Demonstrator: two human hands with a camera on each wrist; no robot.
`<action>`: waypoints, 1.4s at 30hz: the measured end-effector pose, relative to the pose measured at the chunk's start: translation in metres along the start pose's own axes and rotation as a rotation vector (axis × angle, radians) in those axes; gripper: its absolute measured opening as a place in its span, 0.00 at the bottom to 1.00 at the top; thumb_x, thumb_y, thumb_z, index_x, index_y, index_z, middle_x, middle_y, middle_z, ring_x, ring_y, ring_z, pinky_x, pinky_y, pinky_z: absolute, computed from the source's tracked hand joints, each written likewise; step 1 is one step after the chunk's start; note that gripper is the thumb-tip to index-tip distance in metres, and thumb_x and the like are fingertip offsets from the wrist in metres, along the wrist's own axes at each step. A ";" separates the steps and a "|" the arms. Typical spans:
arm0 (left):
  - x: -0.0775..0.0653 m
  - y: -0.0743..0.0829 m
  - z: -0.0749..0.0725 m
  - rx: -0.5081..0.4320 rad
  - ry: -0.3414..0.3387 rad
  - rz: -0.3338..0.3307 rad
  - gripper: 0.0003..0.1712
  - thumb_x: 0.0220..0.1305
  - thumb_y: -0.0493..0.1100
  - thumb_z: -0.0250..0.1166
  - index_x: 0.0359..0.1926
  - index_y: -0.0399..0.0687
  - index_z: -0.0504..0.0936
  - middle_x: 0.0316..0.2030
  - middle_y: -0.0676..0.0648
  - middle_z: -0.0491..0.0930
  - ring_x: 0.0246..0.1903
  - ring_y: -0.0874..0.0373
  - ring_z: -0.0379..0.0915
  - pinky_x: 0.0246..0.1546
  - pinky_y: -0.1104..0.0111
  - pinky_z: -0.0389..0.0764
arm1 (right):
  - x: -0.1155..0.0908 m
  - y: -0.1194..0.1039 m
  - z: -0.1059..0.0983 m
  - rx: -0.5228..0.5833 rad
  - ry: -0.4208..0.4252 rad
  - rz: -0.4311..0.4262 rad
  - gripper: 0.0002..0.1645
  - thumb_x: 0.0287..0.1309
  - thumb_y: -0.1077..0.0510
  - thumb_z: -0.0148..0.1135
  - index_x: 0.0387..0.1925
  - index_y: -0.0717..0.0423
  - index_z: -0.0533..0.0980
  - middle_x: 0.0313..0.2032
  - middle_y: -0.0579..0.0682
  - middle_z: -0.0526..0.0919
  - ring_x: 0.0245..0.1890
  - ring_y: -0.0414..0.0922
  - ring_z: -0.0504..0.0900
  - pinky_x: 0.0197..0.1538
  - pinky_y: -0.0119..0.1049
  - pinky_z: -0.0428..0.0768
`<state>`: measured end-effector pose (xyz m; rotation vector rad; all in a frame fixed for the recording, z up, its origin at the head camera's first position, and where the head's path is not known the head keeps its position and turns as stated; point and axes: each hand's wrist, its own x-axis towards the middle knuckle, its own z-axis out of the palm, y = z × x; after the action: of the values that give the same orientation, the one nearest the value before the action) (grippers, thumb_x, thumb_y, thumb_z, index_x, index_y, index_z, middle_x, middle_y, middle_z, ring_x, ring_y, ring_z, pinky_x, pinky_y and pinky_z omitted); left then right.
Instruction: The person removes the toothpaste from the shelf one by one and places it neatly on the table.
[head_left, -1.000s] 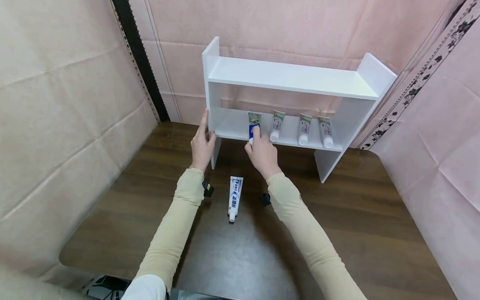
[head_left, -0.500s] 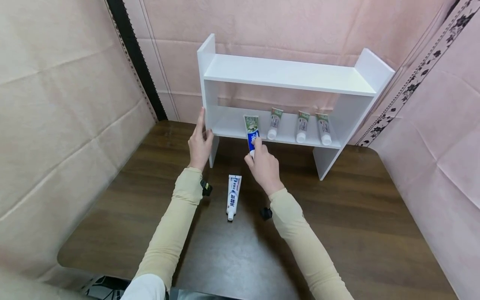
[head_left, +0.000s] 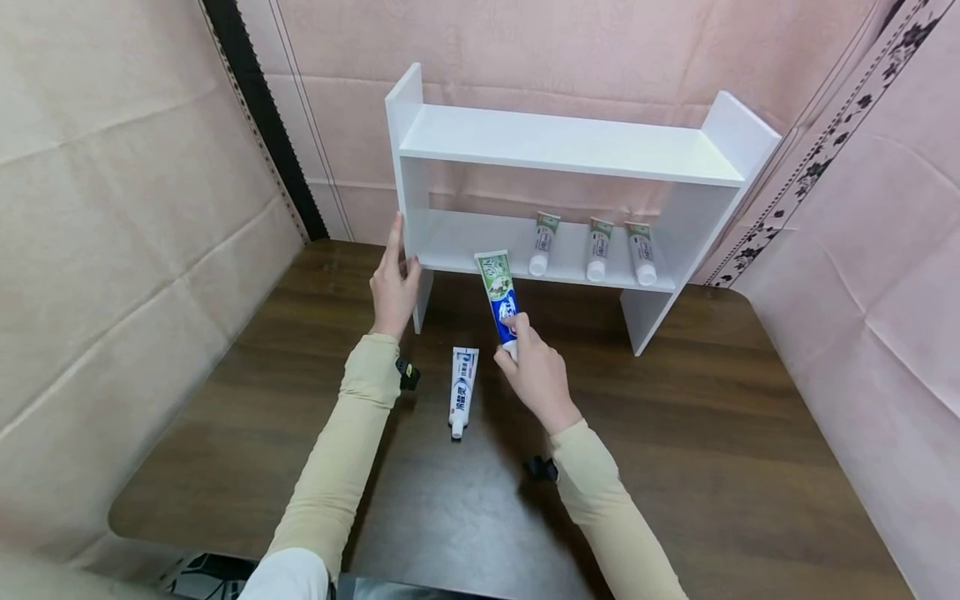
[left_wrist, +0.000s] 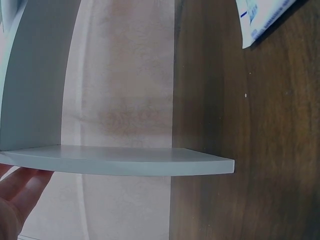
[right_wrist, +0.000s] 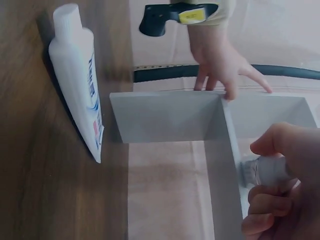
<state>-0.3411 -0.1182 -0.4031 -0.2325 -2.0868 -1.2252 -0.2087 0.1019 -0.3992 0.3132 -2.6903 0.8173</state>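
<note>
My right hand (head_left: pixel 538 371) pinches a blue-and-green toothpaste tube (head_left: pixel 497 287) near its white cap. The tube's flat end points up and away, in front of the lower board of a white shelf rack (head_left: pixel 577 143). In the right wrist view, thumb and fingers close around the white cap end (right_wrist: pixel 272 170), and the rest of the tube is mostly hidden. My left hand (head_left: pixel 393 292) rests against the outside of the rack's left panel with its fingers extended. On the table between my forearms lies a white-and-blue toothpaste tube (head_left: pixel 462 387), cap toward me.
Three white tubes with green ends (head_left: pixel 543 243) stand leaning on the lower board, caps toward the front, toward its right half. The rack stands on the brown wooden table (head_left: pixel 720 433), near the pink cloth wall (head_left: pixel 555 50) behind it.
My right hand has drawn the blue-and-green toothpaste tube off the lower board, toward me and down. The left hand stays at the left panel. The view has shifted slightly.
</note>
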 end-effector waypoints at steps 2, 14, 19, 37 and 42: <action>0.000 0.000 0.000 -0.007 -0.007 -0.003 0.40 0.70 0.38 0.54 0.74 0.75 0.51 0.70 0.47 0.66 0.57 0.46 0.75 0.55 0.56 0.80 | -0.008 0.001 -0.005 0.038 -0.007 0.026 0.24 0.63 0.54 0.58 0.59 0.51 0.64 0.54 0.58 0.81 0.29 0.48 0.79 0.25 0.33 0.76; 0.001 0.000 -0.001 -0.004 -0.006 -0.005 0.39 0.71 0.39 0.53 0.74 0.77 0.51 0.71 0.50 0.65 0.57 0.47 0.75 0.55 0.57 0.80 | -0.048 0.012 -0.020 0.080 -0.043 0.147 0.21 0.62 0.54 0.57 0.55 0.49 0.67 0.41 0.60 0.84 0.23 0.47 0.75 0.21 0.33 0.68; -0.001 -0.001 -0.003 -0.002 -0.011 -0.024 0.40 0.71 0.39 0.53 0.74 0.78 0.50 0.71 0.51 0.64 0.57 0.47 0.76 0.55 0.57 0.81 | -0.054 0.024 -0.007 -0.053 -0.223 0.140 0.22 0.62 0.53 0.60 0.56 0.53 0.68 0.30 0.58 0.82 0.17 0.44 0.70 0.18 0.32 0.67; -0.002 -0.001 -0.002 -0.007 -0.011 0.001 0.39 0.71 0.38 0.52 0.74 0.75 0.51 0.71 0.49 0.65 0.55 0.46 0.77 0.54 0.58 0.81 | -0.060 0.028 0.029 -0.184 -0.385 0.135 0.42 0.59 0.54 0.62 0.71 0.63 0.59 0.20 0.53 0.80 0.14 0.43 0.68 0.16 0.33 0.62; -0.002 0.000 -0.002 -0.008 -0.007 0.003 0.38 0.71 0.39 0.52 0.74 0.74 0.52 0.70 0.48 0.66 0.52 0.46 0.78 0.54 0.58 0.81 | -0.059 0.029 0.035 -0.187 -0.459 0.166 0.45 0.60 0.50 0.61 0.73 0.60 0.56 0.24 0.55 0.83 0.16 0.44 0.70 0.18 0.34 0.65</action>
<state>-0.3387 -0.1196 -0.4039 -0.2440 -2.0867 -1.2329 -0.1703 0.1127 -0.4620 0.2600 -3.2310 0.5835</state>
